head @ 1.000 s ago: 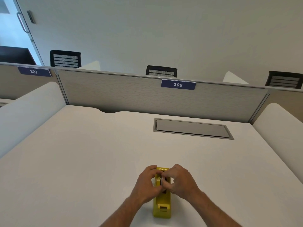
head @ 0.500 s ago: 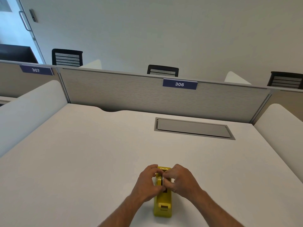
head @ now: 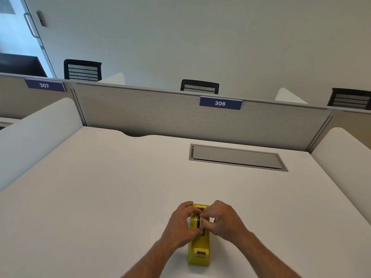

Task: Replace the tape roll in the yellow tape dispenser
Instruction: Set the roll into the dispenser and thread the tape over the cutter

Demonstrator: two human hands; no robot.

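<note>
The yellow tape dispenser (head: 199,251) stands on the white desk (head: 100,197) near its front edge, cutter end towards me. My left hand (head: 180,225) and my right hand (head: 222,219) meet over its far half. The fingers of both pinch a yellow roll hub (head: 195,222) that sits edge-up in the dispenser's slot. A thin pale band on the hub's right side may be tape; I cannot tell for sure. The fingers hide most of the slot.
A grey flip-lid cable hatch (head: 237,157) is set into the desk at the back right. A grey partition (head: 180,117) labelled 306 closes the far side. White curved dividers (head: 36,133) flank the desk left and right. Black chair backs show beyond the partition.
Both hands have stayed on the roll hub over the dispenser, with only small finger shifts. The camera has tilted slightly.
</note>
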